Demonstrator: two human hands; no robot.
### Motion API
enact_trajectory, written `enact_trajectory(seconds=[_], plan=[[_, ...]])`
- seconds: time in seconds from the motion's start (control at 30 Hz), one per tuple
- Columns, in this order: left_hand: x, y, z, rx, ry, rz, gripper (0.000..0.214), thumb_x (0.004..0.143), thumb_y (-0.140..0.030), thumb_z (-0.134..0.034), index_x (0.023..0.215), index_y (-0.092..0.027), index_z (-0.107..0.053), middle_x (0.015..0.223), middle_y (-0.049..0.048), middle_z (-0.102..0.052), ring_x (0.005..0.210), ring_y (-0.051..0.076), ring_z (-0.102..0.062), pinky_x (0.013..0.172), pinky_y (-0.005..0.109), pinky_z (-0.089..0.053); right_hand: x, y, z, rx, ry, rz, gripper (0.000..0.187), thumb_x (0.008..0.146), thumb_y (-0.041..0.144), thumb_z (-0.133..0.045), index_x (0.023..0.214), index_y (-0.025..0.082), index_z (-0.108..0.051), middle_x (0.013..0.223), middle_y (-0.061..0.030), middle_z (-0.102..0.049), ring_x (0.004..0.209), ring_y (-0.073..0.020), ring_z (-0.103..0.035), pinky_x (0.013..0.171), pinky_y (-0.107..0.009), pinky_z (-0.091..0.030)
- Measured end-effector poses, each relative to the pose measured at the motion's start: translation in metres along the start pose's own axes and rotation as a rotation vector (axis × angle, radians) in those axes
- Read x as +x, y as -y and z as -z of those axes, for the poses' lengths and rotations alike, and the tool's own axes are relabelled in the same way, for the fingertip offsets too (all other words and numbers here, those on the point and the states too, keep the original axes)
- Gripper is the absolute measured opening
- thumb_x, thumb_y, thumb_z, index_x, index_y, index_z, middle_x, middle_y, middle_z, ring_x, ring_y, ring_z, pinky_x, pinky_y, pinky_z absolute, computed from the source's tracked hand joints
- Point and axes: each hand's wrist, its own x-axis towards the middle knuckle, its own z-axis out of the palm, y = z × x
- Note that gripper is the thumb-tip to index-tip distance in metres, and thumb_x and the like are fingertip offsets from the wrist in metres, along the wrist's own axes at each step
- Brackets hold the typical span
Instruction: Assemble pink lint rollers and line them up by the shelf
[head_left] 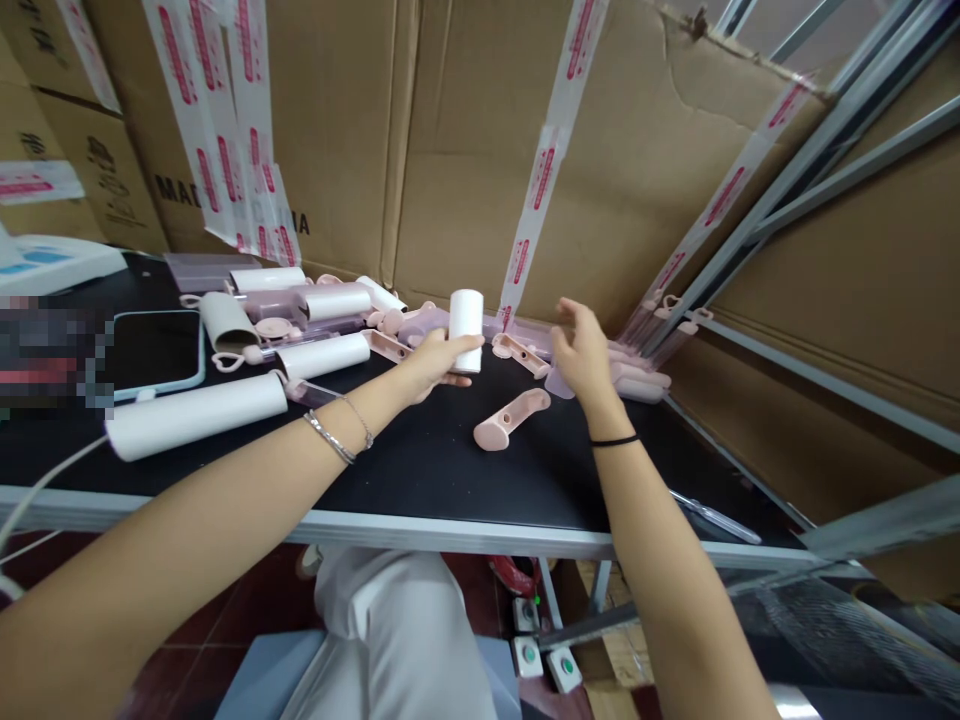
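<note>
Left hand (431, 362): we are gripping the white roller (466, 322) upright, behind-left of the pink handle (512, 417).
Right hand (581, 350): we are holding it open and empty, behind-right of that handle.
Roller: probably light, stiff, slippery; we are favouring a mid-barrel hold.

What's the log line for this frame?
left hand: holds white roll upright | right hand: open, over pink parts | pink handle: on black table, untouched

The box (142, 140) shows black "MAD", then past the tape (225, 150) what may be "IA"; the tape's red print is unreadable.
</note>
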Motion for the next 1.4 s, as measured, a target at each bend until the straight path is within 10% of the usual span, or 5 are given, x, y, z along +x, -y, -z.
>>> enact_trajectory(seconds=[0.2,0.43,0.7,1.1,1.4], plan=[[0.004,0.001,0.003,-0.025,-0.107,0.01,0.024,0.078,-0.033,-0.064,0.093,-0.016,-0.055,0.094,0.0083,-0.065,0.066,0.013,-0.062,0.048,0.022,-0.049,0.001,-0.038,0.003,-0.265,0.028,-0.406,0.039,0.074,0.01,-0.04,0.109,0.007,-0.056,0.111,-0.0207,-0.058,0.108,-0.0273,-0.054,0.096,-0.042,-0.041],[0.002,0.001,0.001,-0.037,-0.128,-0.01,0.028,0.076,-0.035,-0.067,0.092,-0.015,-0.055,0.091,0.0088,-0.066,0.064,0.013,-0.063,0.048,0.022,-0.048,-0.002,-0.02,0.007,-0.21,0.191,-0.292,0.03,0.077,0.017,-0.045,0.1,0.012,-0.063,0.096,-0.0134,-0.064,0.093,-0.024,-0.059,0.09,-0.04,-0.043],[0.003,0.0,0.002,-0.053,-0.153,0.002,0.027,0.081,-0.04,-0.061,0.095,-0.017,-0.054,0.089,0.0057,-0.065,0.063,0.012,-0.063,0.045,0.021,-0.049,-0.012,0.023,0.022,0.027,1.194,0.107,0.049,0.052,0.037,-0.08,0.098,0.026,-0.069,0.108,-0.0032,-0.065,0.099,-0.0231,-0.06,0.086,-0.033,-0.046],[0.002,0.006,-0.002,0.015,-0.057,-0.022,0.037,0.079,-0.047,-0.062,0.1,-0.019,-0.052,0.087,0.0057,-0.064,0.06,0.015,-0.063,0.043,0.025,-0.05,-0.009,0.022,-0.006,-0.048,0.212,-0.363,0.01,0.083,0.028,-0.037,0.087,0.022,-0.043,0.081,-0.0077,-0.06,0.075,-0.0225,-0.057,0.069,-0.034,-0.045],[0.001,0.011,-0.007,-0.03,0.0,-0.194,0.042,0.076,-0.037,-0.069,0.11,-0.016,-0.056,0.09,0.0062,-0.066,0.071,0.014,-0.063,0.058,0.023,-0.05,-0.038,0.063,-0.044,0.234,0.258,-0.228,0.024,0.084,0.027,-0.039,0.107,0.019,-0.039,0.089,-0.0106,-0.058,0.08,-0.0261,-0.059,0.075,-0.043,-0.049]])
